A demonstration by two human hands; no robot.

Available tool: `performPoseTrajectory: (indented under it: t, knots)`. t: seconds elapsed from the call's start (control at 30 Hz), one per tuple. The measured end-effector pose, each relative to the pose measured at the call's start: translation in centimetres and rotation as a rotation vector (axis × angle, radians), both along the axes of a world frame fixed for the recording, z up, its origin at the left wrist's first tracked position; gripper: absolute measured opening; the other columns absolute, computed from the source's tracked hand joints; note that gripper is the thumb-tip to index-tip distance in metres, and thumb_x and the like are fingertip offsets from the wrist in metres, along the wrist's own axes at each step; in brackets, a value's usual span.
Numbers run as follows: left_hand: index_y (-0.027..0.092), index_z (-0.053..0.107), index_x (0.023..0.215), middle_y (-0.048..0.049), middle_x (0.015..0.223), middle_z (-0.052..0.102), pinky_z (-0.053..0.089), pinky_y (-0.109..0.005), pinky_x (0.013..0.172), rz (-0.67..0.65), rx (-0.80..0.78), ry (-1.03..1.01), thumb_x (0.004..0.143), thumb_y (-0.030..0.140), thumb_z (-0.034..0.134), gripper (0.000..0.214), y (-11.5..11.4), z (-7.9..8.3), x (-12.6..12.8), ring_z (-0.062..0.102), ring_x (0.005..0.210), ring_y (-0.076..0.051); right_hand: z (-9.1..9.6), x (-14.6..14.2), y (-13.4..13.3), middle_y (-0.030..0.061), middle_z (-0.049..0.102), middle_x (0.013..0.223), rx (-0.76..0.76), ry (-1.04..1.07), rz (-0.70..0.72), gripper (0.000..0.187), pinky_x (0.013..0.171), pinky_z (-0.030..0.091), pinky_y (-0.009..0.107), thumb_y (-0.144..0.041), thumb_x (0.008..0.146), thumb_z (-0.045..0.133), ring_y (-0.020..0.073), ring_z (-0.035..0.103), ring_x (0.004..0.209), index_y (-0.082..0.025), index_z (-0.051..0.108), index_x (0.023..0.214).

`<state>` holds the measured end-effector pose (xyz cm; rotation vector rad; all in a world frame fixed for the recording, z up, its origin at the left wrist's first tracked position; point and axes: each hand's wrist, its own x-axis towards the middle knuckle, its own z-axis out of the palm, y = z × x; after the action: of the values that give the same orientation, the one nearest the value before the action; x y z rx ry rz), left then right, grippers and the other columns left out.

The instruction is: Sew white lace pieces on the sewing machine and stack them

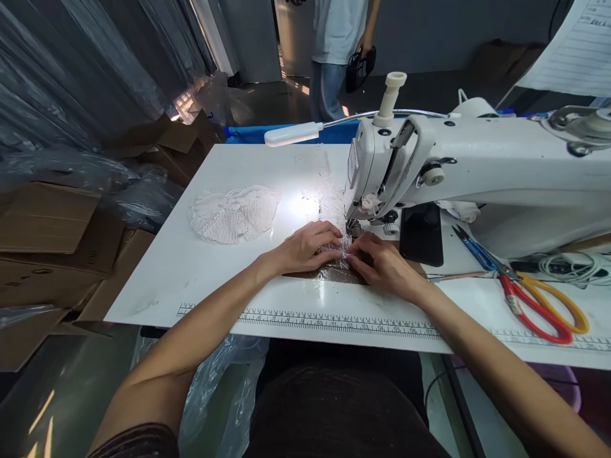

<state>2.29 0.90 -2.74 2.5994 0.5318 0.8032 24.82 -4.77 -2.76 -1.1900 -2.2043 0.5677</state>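
Note:
White lace fabric (329, 205) runs under the presser foot (354, 228) of a white sewing machine (482, 162). My left hand (312, 247) rests on the lace just left of the foot, palm down, its fingers reaching onto the fabric. Close to the needle, on the near side, my right hand (382, 262) pinches the lace edge between thumb and fingers. Both hands almost meet at the strip. Beneath them lies a brown taped patch (329, 275) on the table. A pile of white lace pieces (233, 215) sits to the left.
Red-and-yellow-handled scissors (539, 299), blue-handled snips (480, 254) and a black phone (421, 235) lie at the right. A lamp (293, 134) hangs over the white table (157, 280). Cardboard boxes (57, 254) stand left. A person (338, 38) holding a black bag stands beyond.

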Motion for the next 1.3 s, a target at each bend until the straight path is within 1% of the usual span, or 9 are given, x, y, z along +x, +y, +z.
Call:
performPoseTrajectory:
  t: [0.07, 0.17, 0.37, 0.53, 0.73, 0.93, 1.13, 1.23, 1.3]
  knots:
    - [0.012, 0.064, 0.105, -0.0144, 0.107, 0.067, 0.06, -0.044, 0.086, -0.005, 0.092, -0.035, 0.092, 0.041, 0.066, 0.032, -0.2, -0.3, 0.3, 0.066, 0.1, -0.024, -0.1, -0.3, 0.2, 0.0065, 0.063, 0.087, 0.025, 0.049, -0.014, 0.013, 0.069, 0.05, 0.032, -0.028, 0.095, 0.051, 0.0172, 0.06, 0.075, -0.019, 0.06, 0.09]
    - [0.012, 0.065, 0.1, -0.0128, 0.102, 0.069, 0.062, -0.038, 0.081, 0.016, 0.149, -0.056, 0.098, 0.028, 0.057, 0.018, -0.5, -0.6, 0.5, 0.068, 0.094, -0.02, -0.4, -0.2, 0.0, 0.0063, 0.062, 0.085, 0.058, 0.06, -0.074, 0.014, 0.068, 0.05, 0.032, -0.03, 0.095, 0.052, 0.0169, 0.059, 0.073, -0.019, 0.06, 0.091]
    - [0.013, 0.065, 0.1, -0.0114, 0.104, 0.073, 0.064, -0.033, 0.083, 0.041, 0.051, -0.131, 0.099, 0.02, 0.053, 0.014, -0.6, -0.3, 0.1, 0.071, 0.098, -0.017, -1.0, 0.1, -1.4, 0.0122, 0.06, 0.1, 0.149, -0.199, -0.01, 0.032, 0.077, 0.054, 0.039, -0.027, 0.097, 0.045, 0.0234, 0.06, 0.088, -0.021, 0.064, 0.122]
    - [0.015, 0.067, 0.095, -0.0099, 0.108, 0.074, 0.055, -0.045, 0.103, -0.007, 0.14, 0.037, 0.098, 0.02, 0.054, 0.015, -0.5, -1.1, 0.0, 0.071, 0.102, -0.019, -1.3, 0.3, -1.7, 0.0115, 0.058, 0.096, 0.175, -0.168, 0.048, 0.029, 0.081, 0.054, 0.04, -0.019, 0.093, 0.048, 0.023, 0.056, 0.09, -0.02, 0.073, 0.107]
    - [0.015, 0.068, 0.093, -0.0105, 0.113, 0.073, 0.052, -0.048, 0.106, -0.008, 0.281, 0.136, 0.096, 0.017, 0.058, 0.011, -0.7, -1.6, 0.1, 0.069, 0.109, -0.02, -1.3, 0.8, -1.5, 0.0121, 0.06, 0.095, 0.173, -0.063, 0.102, 0.029, 0.08, 0.054, 0.039, -0.012, 0.085, 0.054, 0.0227, 0.057, 0.09, -0.018, 0.077, 0.102]
    - [0.017, 0.067, 0.095, -0.0091, 0.11, 0.073, 0.049, -0.05, 0.106, 0.018, 0.285, 0.147, 0.096, 0.02, 0.055, 0.012, -0.9, -1.2, 0.3, 0.069, 0.101, -0.019, -1.4, 0.7, -1.7, 0.0104, 0.062, 0.097, 0.145, -0.051, 0.115, 0.033, 0.083, 0.054, 0.04, -0.013, 0.083, 0.056, 0.0226, 0.058, 0.093, -0.024, 0.078, 0.105]
    - [0.018, 0.065, 0.097, -0.0059, 0.099, 0.073, 0.05, -0.042, 0.098, -0.018, 0.287, 0.163, 0.098, 0.019, 0.052, 0.013, -1.1, -0.8, 0.5, 0.067, 0.09, -0.017, -0.2, 1.0, -1.2, 0.0105, 0.066, 0.099, 0.07, -0.089, 0.124, 0.033, 0.084, 0.053, 0.039, -0.017, 0.082, 0.055, 0.0228, 0.062, 0.094, -0.024, 0.078, 0.105]
    - [0.018, 0.066, 0.098, -0.0058, 0.098, 0.072, 0.05, -0.04, 0.094, -0.042, 0.301, 0.198, 0.098, 0.019, 0.052, 0.014, -1.0, -0.7, 0.4, 0.065, 0.089, -0.017, 1.2, 1.8, 0.3, 0.0068, 0.07, 0.093, -0.052, -0.082, 0.119, 0.035, 0.077, 0.054, 0.033, -0.019, 0.082, 0.055, 0.0185, 0.064, 0.08, -0.023, 0.076, 0.11]
    - [0.019, 0.067, 0.097, -0.0062, 0.099, 0.072, 0.049, -0.04, 0.094, -0.052, 0.32, 0.208, 0.099, 0.019, 0.053, 0.014, -1.0, -0.7, 0.4, 0.065, 0.088, -0.016, 1.6, 2.2, 1.4, 0.0024, 0.067, 0.073, -0.113, -0.124, 0.063, 0.039, 0.065, 0.051, 0.029, -0.019, 0.082, 0.054, 0.015, 0.059, 0.062, -0.02, 0.075, 0.115]
